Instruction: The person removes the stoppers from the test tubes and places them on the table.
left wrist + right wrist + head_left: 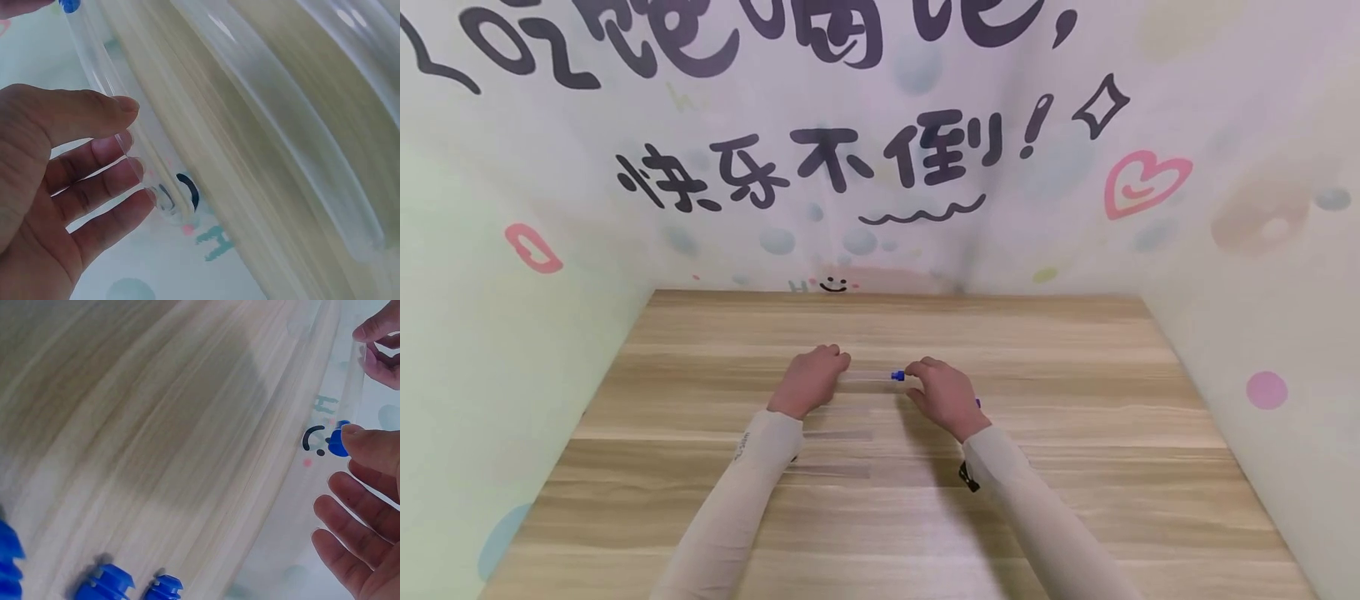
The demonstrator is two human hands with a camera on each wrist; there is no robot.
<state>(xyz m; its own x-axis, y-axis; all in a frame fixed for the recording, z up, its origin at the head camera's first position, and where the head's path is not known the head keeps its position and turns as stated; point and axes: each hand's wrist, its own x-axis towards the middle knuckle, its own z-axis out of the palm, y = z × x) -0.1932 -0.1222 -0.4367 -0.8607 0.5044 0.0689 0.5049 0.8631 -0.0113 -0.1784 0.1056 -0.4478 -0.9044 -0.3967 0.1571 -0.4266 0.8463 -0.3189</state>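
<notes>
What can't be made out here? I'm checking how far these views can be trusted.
- Clear plastic tube: head view, too faint to trace.
- Small blue cap: right wrist view, thumb hides part; seating unclear.
- Loose blue plastic caps: right wrist view, cut off by the bottom edge.

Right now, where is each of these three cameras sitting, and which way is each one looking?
Head: worn on the head, facing forward and down at the light wooden table; both sleeved forearms and hands show.
Left wrist: on the left wrist, looking along the left hand at a clear plastic tube.
Right wrist: on the right wrist, showing the right hand at the small blue cap.
Shared: all three show that tube and cap.
</notes>
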